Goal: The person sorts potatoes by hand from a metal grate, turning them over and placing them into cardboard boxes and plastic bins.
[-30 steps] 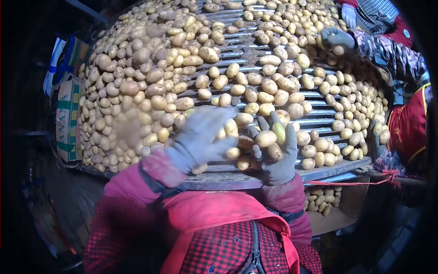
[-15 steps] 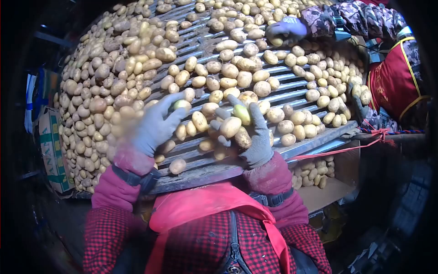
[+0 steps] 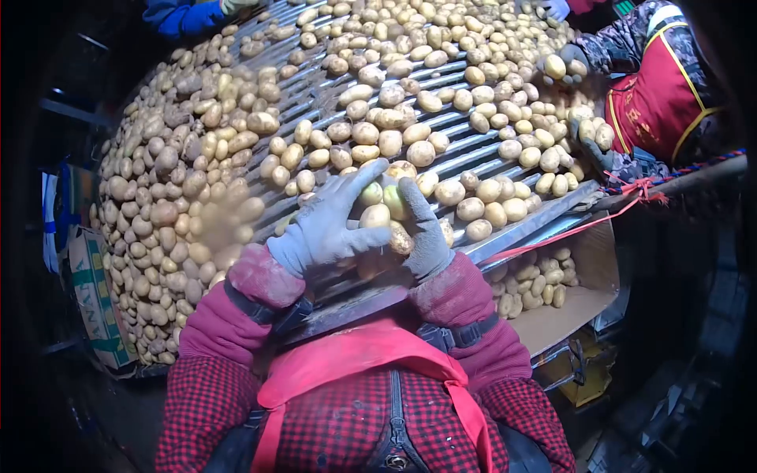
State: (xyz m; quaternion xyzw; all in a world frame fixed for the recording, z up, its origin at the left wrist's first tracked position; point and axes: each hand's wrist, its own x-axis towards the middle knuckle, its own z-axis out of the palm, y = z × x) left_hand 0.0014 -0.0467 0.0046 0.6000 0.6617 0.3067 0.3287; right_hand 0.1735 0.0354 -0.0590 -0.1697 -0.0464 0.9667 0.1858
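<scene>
Carton [image 3: 564,317] at four o'clock held tubers [image 3: 536,288]; right hand [image 3: 430,246] gripped potatoes [image 3: 375,215], left hand [image 3: 327,225] curved alongside, finger grip unclear.

Grey gloves cover the left hand [image 3: 323,229] and the right hand [image 3: 427,244] mid-frame, where a greenish potato [image 3: 396,202] shows among yellow-tan potatoes [image 3: 390,143]. At bottom centre, a pinkish-red apron [image 3: 347,366] tops a red-and-black checked jacket [image 3: 339,441]; at upper right, a dark-red apron [image 3: 650,102] has yellow edging.
</scene>
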